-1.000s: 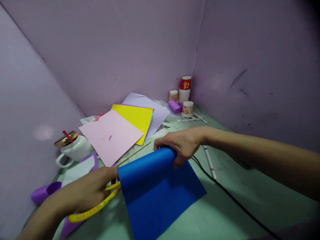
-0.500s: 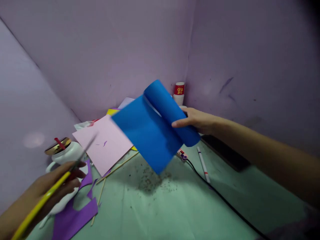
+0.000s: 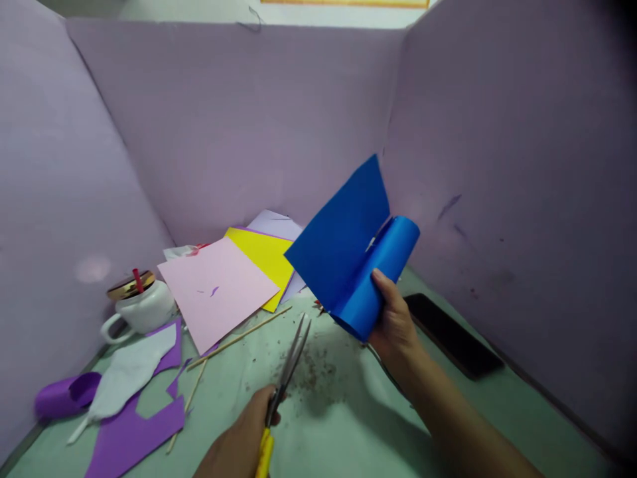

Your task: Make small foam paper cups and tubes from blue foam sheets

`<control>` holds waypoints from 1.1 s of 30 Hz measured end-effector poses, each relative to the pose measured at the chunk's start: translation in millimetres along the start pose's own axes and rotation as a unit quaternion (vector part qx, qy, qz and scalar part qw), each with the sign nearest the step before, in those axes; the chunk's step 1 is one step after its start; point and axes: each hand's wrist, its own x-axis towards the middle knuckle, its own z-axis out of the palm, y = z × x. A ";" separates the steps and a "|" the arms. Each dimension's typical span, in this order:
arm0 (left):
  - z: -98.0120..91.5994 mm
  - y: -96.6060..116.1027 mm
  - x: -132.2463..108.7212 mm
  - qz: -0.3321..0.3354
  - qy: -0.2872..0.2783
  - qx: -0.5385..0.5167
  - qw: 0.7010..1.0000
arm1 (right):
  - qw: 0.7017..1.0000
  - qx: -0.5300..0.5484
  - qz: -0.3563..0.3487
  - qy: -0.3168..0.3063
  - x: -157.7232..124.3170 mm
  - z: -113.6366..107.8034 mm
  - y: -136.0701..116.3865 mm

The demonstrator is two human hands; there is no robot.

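Note:
My right hand (image 3: 397, 325) is closed around the rolled part of a blue craft sheet (image 3: 343, 232), thumb on top of the roll. The sheet's flat flap stands up to the left, and the whole piece is held above the table. My left hand (image 3: 241, 428), low in the middle, grips a pair of scissors (image 3: 294, 352) with yellow handles. The metal blades point up and away, their tips slightly apart. They are below and left of the blue roll, not touching it. The lower part of the left hand is cut off by the frame edge.
Pink (image 3: 221, 289) and yellow sheets (image 3: 266, 255) lie at the back. To the left are a white mug (image 3: 149, 309), purple scraps (image 3: 142, 438), a purple roll (image 3: 64, 396) and thin sticks (image 3: 239, 337). A black phone (image 3: 452, 335) lies right. Purple walls enclose the table (image 3: 343, 431).
My right hand has turned the blue sheet so its flap points upward. My left hand has moved right with the scissors, towards the middle. The view has tilted up.

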 end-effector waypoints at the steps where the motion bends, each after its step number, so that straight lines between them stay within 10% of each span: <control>1: 2.4 3.4 4.8 -0.003 0.004 0.002 1.000 | 1.000 0.010 -0.002 -0.001 -2.7 0.7 -0.8; 14: 18.5 32.3 28.0 -0.091 -0.001 0.056 0.994 | 0.997 -0.029 -0.007 -0.066 -20.5 -4.3 6.5; 33: 13.5 38.2 16.8 -0.020 0.045 0.130 0.990 | 0.995 -0.078 -0.038 -0.051 -27.3 -4.6 13.5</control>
